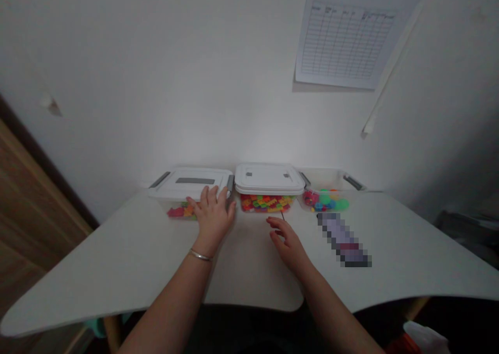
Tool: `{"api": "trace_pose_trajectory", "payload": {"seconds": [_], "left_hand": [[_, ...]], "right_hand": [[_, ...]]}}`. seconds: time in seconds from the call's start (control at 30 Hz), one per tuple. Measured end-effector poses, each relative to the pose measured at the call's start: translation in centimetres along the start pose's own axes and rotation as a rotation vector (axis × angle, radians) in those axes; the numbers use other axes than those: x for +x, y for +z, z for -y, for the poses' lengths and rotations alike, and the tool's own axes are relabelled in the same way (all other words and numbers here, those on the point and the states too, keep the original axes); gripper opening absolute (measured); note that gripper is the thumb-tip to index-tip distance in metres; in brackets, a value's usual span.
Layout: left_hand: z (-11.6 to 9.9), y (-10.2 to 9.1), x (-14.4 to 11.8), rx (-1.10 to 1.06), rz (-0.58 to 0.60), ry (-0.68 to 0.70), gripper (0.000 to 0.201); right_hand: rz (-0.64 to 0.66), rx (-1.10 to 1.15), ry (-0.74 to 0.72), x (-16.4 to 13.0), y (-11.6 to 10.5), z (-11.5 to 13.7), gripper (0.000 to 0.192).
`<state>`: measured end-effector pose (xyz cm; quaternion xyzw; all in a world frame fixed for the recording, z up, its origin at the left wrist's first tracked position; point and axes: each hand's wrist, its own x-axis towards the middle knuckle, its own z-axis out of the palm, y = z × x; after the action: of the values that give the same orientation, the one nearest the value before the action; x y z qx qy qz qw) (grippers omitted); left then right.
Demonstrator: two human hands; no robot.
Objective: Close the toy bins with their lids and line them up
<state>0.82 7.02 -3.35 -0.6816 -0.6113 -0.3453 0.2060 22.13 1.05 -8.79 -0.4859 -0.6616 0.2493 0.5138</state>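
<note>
The left hand (212, 214) lay flat, fingers spread, against the near right corner of the left lidded bin (193, 187) at the table's (117, 260) far edge, steadying it without gripping. The right hand (286, 242) hovered open and empty before the middle bin (268, 186).

Clear plastic box (183, 200) with white lid and grey side latches, closed, upright at left rear of desk (128, 260), against wall. Holds red, orange and green pieces. Just beside: second lidded box (268, 186), upright, closed, filled with mixed coloured pieces.
</note>
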Motion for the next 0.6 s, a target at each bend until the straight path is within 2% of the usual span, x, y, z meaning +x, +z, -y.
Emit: {"api": "trace_pose_trajectory", "payload": {"seconds": [0.17, 0.37, 0.47, 0.6], "left_hand": [[0.1, 1.3, 0.8, -0.039, 0.048, 0.025, 0.054], [0.2, 1.9, 1.4, -0.074, 0.104, 0.03, 0.063], [0.3, 1.9, 1.4, -0.072, 0.107, 0.04, 0.064], [0.4, 1.5, 1.2, -0.06, 0.123, 0.069, 0.069]], "right_hand": [[-0.007, -0.009, -0.01, -0.1, -0.1, 0.0, 0.034], [-0.063, -0.073, -0.032, 0.6, -1.0, -0.5, 0.035], [-0.174, -0.237, -0.112, 1.5, -2.5, -0.6, 0.035], [-0.406, -0.629, -0.206, 3.6, -5.9, -0.6, 0.038]]}}
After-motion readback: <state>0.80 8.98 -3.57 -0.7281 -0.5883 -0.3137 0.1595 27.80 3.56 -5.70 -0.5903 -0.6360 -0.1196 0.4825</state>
